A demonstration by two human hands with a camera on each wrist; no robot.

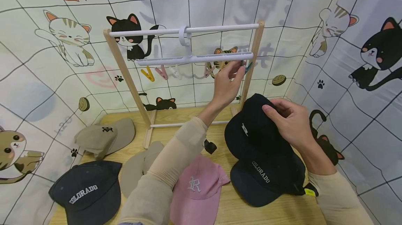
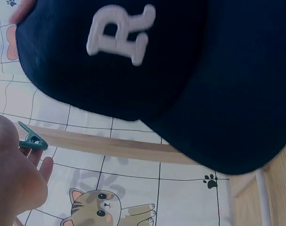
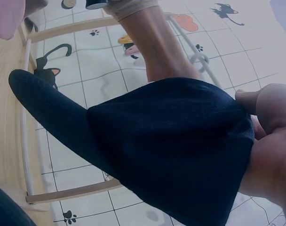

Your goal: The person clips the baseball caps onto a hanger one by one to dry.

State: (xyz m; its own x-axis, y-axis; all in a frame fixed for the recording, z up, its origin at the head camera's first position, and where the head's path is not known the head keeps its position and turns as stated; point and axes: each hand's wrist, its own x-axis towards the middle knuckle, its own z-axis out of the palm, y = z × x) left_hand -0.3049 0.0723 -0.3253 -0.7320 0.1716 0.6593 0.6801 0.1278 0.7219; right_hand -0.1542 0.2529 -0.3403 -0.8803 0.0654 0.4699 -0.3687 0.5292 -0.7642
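My left hand point(image 1: 226, 84) reaches up to the right end of the white hanger bar point(image 1: 207, 58) and pinches a green clothespin point(image 2: 35, 141) there. Below and to the right, my right hand point(image 1: 291, 120) grips a dark baseball cap point(image 1: 255, 132) by the edge of its crown, thumb on the outside. A raised white letter R point(image 2: 120, 34) marks the cap's front. Its brim points down and to the left in the head view, and it overlaps a dark COLORADO cap point(image 1: 262, 179) lying on the table.
A wooden-sided rack point(image 1: 126, 74) carries the hanger by its hook. Yellow point(image 1: 147, 74), pink and white clothespins hang along the bar. On the wooden table point(image 1: 227, 214) lie a tan cap point(image 1: 106, 136), a beige cap point(image 1: 133, 172), a pink cap point(image 1: 196, 186) and another dark COLORADO cap point(image 1: 89, 190).
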